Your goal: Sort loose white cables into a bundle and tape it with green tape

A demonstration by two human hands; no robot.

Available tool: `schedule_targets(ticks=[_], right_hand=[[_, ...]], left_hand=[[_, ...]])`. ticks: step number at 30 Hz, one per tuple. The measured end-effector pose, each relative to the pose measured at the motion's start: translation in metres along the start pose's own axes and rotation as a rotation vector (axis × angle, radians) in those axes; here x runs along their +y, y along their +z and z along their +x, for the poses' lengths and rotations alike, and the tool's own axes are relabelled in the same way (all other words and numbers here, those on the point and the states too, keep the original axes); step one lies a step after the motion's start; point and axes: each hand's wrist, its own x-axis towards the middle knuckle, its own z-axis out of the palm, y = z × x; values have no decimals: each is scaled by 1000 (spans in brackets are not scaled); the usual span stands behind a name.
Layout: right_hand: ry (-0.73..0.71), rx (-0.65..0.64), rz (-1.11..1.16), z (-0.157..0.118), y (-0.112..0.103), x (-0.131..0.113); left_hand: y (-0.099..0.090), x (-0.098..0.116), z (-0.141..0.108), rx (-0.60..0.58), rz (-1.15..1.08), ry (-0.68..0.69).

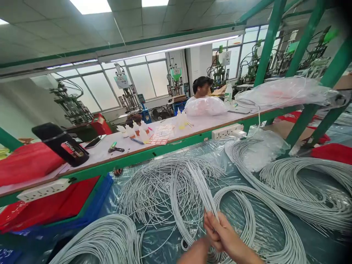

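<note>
At lower left, a coil of pale cable (110, 234) lay beside a loose pile (148, 190); a stray strand near both presented a snag hazard. The pile's strands crossed at many angles, so a pull on one could have dragged others along and tightened the tangle. The left hand (194, 252) was blurred at the bottom edge; its opening and any hold could not be determined. The cable bundle (202, 187) slanted from over the pile down to the right hand (220, 229), whose fingers were closed around its lower end. A slack grip there risked strands slipping and ends spreading. Farther right, coils (286, 227) rested on plastic sheeting (264, 216); its smooth surface could have let them slide and interlock.
</note>
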Motion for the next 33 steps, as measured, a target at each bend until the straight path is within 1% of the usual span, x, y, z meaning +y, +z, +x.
schedule_targets(ticks=[1, 3, 5, 6, 7, 8, 10, 12, 14, 15, 16, 17, 18, 20, 22, 23, 25, 28, 31, 33], right_hand=[[16, 15, -48, 0, -1, 4], [61, 47, -137, 0, -2, 10], [111, 74, -197, -1, -2, 15], [134, 76, -216, -2, 0, 18], [154, 74, -225, -2, 1, 20], [170, 72, -224, -3, 3, 21], [189, 79, -192, -4, 5, 20], [191, 121, -100, -4, 6, 14], [164, 155, 21, -2, 5, 4], [129, 160, 79, -1, 5, -1], [86, 155, 126, 1, 5, -6], [35, 145, 159, 3, 5, -10], [-20, 135, 177, 5, 6, -14], [-101, 102, 154, 8, 8, -19], [-104, 39, 27, 8, 10, -20], [-77, 5, -62, 7, 10, -19], [25, -49, -214, 6, 9, -13], [135, -49, -280, 5, 6, 1], [182, -6, -258, 6, 4, 9], [225, -13, -243, 5, 2, 8]], left_hand=[[-10, 5, -4, 43, -2, 20], [-27, 20, -11, 206, -24, 71], [-36, 37, -15, 375, -55, 101], [-36, 45, -16, 420, -59, 101], [-35, 52, -16, 419, -48, 98], [-32, 57, -15, 383, -37, 100], [-23, 61, -12, 267, -55, 124], [-11, 56, -7, 177, -166, 171], [3, 42, -2, 129, -303, 214], [11, 33, 0, 115, -331, 214], [19, 23, 1, 111, -324, 184], [27, 13, 3, 119, -287, 127], [34, 3, 4, 151, -234, 54], [45, -11, 7, 261, -138, -75], [50, -17, 9, 360, -120, -132], [50, -17, 10, 410, -148, -133], [48, -12, 11, 514, -257, -123], [45, -5, 12, 662, -384, -120], [48, -7, 11, 723, -361, -174], [52, -11, 10, 720, -306, -197]])
